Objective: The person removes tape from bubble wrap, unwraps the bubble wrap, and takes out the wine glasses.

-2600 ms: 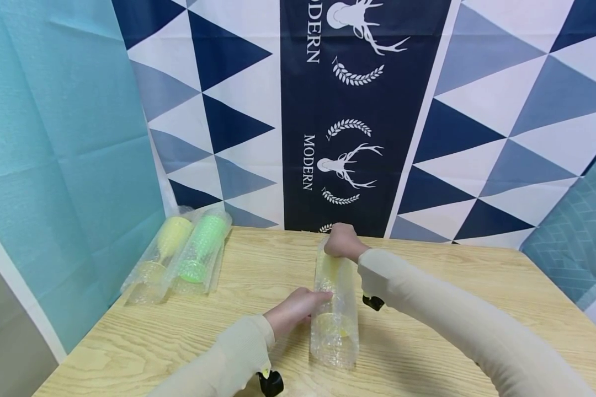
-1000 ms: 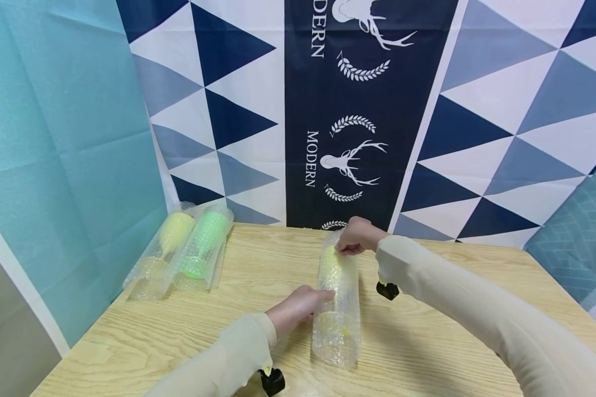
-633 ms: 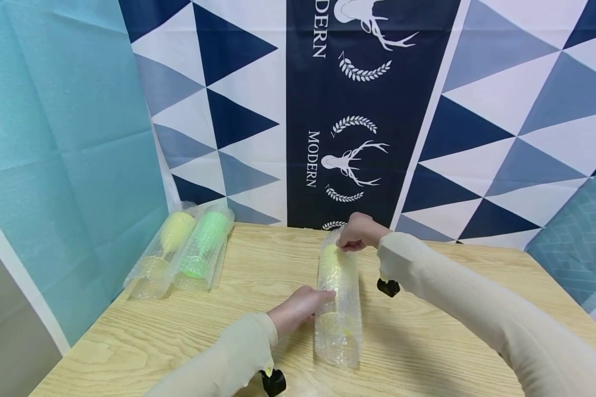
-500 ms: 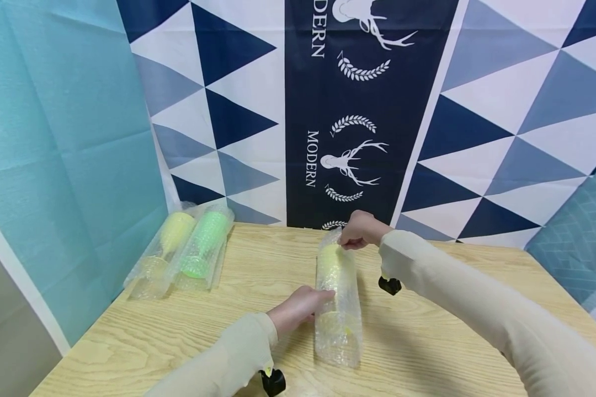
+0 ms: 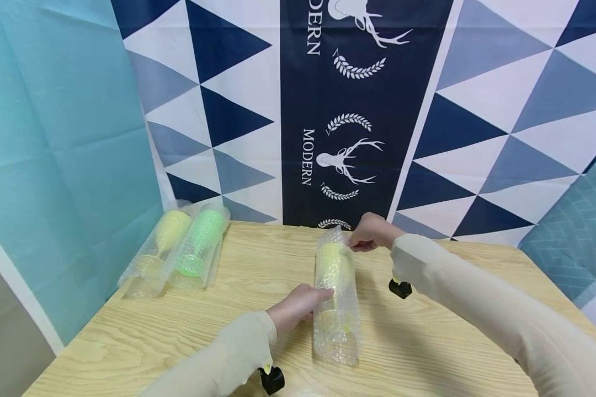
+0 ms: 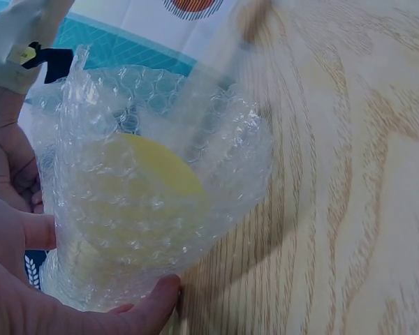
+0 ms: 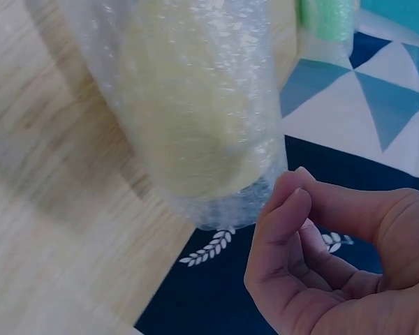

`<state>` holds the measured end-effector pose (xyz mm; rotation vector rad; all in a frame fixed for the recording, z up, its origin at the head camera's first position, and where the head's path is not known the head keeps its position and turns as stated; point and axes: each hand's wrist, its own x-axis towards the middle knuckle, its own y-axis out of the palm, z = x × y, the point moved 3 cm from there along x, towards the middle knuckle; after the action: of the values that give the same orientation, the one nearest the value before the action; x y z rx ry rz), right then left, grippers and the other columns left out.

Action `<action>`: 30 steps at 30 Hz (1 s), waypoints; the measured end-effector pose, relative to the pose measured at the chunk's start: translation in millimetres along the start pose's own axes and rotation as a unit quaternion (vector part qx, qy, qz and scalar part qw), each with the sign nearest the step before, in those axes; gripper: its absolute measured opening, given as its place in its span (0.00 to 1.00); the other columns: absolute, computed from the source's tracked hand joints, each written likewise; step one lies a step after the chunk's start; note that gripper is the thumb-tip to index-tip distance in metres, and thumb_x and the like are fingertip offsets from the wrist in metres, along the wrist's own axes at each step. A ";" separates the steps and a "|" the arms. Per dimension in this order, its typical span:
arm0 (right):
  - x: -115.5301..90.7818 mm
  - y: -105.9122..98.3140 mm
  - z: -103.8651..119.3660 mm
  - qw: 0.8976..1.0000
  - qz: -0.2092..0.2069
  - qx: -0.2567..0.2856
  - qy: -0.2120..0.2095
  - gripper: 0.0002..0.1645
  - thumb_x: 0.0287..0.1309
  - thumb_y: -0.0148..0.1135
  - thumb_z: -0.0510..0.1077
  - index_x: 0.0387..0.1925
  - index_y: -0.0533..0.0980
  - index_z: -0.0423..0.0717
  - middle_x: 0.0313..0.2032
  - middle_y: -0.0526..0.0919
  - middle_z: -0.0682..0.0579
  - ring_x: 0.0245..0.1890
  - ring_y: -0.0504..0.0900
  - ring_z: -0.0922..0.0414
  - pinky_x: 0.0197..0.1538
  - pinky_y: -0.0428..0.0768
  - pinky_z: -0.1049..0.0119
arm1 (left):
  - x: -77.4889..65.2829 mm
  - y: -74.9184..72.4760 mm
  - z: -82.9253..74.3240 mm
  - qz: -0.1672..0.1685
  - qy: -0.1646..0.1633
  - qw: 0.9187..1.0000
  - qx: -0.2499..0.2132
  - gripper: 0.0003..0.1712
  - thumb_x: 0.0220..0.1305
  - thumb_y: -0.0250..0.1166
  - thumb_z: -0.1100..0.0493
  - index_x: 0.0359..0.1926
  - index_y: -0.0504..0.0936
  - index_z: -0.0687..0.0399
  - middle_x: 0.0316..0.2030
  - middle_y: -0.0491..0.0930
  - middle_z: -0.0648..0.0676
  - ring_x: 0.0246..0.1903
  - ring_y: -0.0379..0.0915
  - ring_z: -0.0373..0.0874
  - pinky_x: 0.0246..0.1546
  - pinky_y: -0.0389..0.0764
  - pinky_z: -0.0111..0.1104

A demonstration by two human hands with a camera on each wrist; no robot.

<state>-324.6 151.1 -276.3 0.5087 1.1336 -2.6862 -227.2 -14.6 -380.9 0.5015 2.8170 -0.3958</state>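
**Reading sideways print**

From my remote seat I'm reading "MODERN" (image 5: 307,157) in white capitals, running sideways down the navy band (image 5: 362,99) of the patterned backdrop (image 5: 233,176), beside a white stag head (image 5: 345,161). Higher on that band, more lettering (image 5: 314,30) is showing "DERN", its start running off the head view's top.

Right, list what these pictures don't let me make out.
Head: most fingers of the left hand, hidden behind the clear bubble wrap and pale yellow object.
Left wrist: that object's exact shape, blurred by the bubble wrap.
Right wrist: the rest of the wrapped green cylindrical object, cut off by the top edge; whether the right hand pinches the bubble wrap, hidden by its fingertips.
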 end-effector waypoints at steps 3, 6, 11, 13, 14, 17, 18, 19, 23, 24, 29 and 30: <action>2.5 -0.7 -7.6 1.000 0.013 0.014 0.002 0.04 0.56 0.63 0.34 0.26 0.78 0.37 0.16 0.78 0.55 0.18 0.77 0.65 0.28 0.79 0.74 | 0.3 0.2 -0.5 -0.009 -0.002 1.000 0.003 0.25 0.65 0.58 0.48 0.48 0.76 0.67 0.43 0.80 0.57 0.39 0.79 0.45 0.49 0.80 0.40; 4.0 -1.6 -12.8 0.999 0.019 0.033 0.002 0.06 0.57 0.62 0.34 0.25 0.78 0.39 0.16 0.78 0.56 0.18 0.77 0.66 0.27 0.78 0.75 | 0.5 -0.1 0.3 -0.008 -0.007 1.000 0.005 0.25 0.65 0.58 0.48 0.49 0.75 0.67 0.44 0.80 0.57 0.40 0.78 0.44 0.50 0.79 0.41; 4.5 -2.4 -15.8 0.999 0.024 0.042 0.000 0.09 0.57 0.62 0.33 0.22 0.77 0.40 0.15 0.77 0.56 0.18 0.76 0.66 0.27 0.77 0.76 | 0.0 -1.7 2.2 -0.004 -0.012 1.000 0.006 0.23 0.64 0.58 0.48 0.46 0.77 0.65 0.44 0.80 0.56 0.41 0.78 0.44 0.48 0.80 0.40; 4.6 -2.8 -16.8 0.999 0.021 0.043 0.003 0.08 0.56 0.62 0.33 0.22 0.77 0.40 0.15 0.77 0.56 0.18 0.76 0.66 0.27 0.77 0.76 | -0.2 -1.5 2.2 -0.003 -0.013 1.000 0.006 0.23 0.64 0.58 0.48 0.46 0.77 0.65 0.44 0.80 0.56 0.41 0.77 0.43 0.48 0.80 0.40; 4.7 -3.2 -17.7 0.999 0.019 0.044 0.005 0.07 0.56 0.63 0.33 0.23 0.77 0.40 0.15 0.77 0.56 0.18 0.76 0.66 0.27 0.78 0.76 | 0.1 -1.3 2.3 -0.003 -0.013 1.000 0.006 0.23 0.64 0.58 0.48 0.46 0.77 0.65 0.44 0.80 0.56 0.42 0.77 0.44 0.48 0.80 0.40; 5.0 -5.9 -21.8 0.999 0.016 0.047 0.008 0.06 0.56 0.64 0.34 0.24 0.78 0.40 0.15 0.77 0.56 0.18 0.76 0.66 0.28 0.78 0.76 | 0.1 0.1 2.2 0.000 -0.013 1.000 0.004 0.23 0.64 0.58 0.48 0.47 0.77 0.65 0.44 0.80 0.56 0.41 0.77 0.44 0.47 0.80 0.40; 4.8 -7.5 -23.7 0.999 0.017 0.051 0.008 0.07 0.56 0.63 0.33 0.23 0.77 0.40 0.15 0.77 0.56 0.18 0.76 0.66 0.28 0.78 0.76 | 0.1 0.8 2.1 0.002 -0.013 1.000 0.004 0.23 0.64 0.58 0.48 0.47 0.77 0.65 0.44 0.80 0.56 0.42 0.77 0.44 0.48 0.80 0.40; 4.5 -9.5 -25.9 0.998 0.016 0.053 0.008 0.07 0.56 0.63 0.34 0.23 0.77 0.40 0.15 0.77 0.56 0.18 0.76 0.66 0.28 0.79 0.76 | 0.0 1.4 1.9 0.004 -0.012 1.000 0.003 0.23 0.65 0.58 0.48 0.47 0.77 0.65 0.44 0.80 0.57 0.42 0.77 0.44 0.48 0.80 0.40; 0.7 -19.7 -36.6 0.998 0.023 0.060 0.001 0.08 0.57 0.62 0.34 0.23 0.78 0.40 0.15 0.77 0.57 0.18 0.76 0.67 0.28 0.79 0.77 | 0.6 2.9 1.5 0.010 -0.013 1.000 0.005 0.23 0.65 0.57 0.48 0.47 0.77 0.65 0.44 0.80 0.56 0.41 0.77 0.44 0.48 0.80 0.40; -0.3 -22.3 -40.1 0.998 0.027 0.062 -0.002 0.08 0.57 0.62 0.34 0.23 0.78 0.40 0.15 0.78 0.57 0.18 0.76 0.67 0.28 0.78 0.77 | 0.7 3.0 1.1 0.011 -0.014 1.000 0.006 0.23 0.65 0.57 0.48 0.47 0.77 0.65 0.44 0.80 0.56 0.41 0.77 0.44 0.48 0.79 0.39; -5.4 -32.9 -60.2 0.997 0.039 0.071 -0.010 0.05 0.59 0.60 0.34 0.28 0.78 0.37 0.15 0.79 0.60 0.19 0.77 0.69 0.29 0.78 0.77 | 2.2 2.8 -1.1 0.012 -0.015 1.000 0.011 0.24 0.65 0.57 0.47 0.47 0.77 0.64 0.45 0.79 0.56 0.43 0.75 0.44 0.50 0.77 0.39; -5.8 -34.5 -64.4 0.996 0.040 0.072 -0.011 0.04 0.59 0.59 0.34 0.30 0.78 0.36 0.15 0.79 0.60 0.19 0.77 0.69 0.29 0.78 0.77 | 2.5 2.6 -1.6 0.011 -0.015 1.000 0.012 0.23 0.65 0.57 0.46 0.47 0.78 0.64 0.44 0.79 0.56 0.42 0.75 0.44 0.50 0.76 0.39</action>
<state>-313.9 221.6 -293.3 0.5328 0.8969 -2.7093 -228.8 -11.0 -380.7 0.5267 2.7785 -0.4299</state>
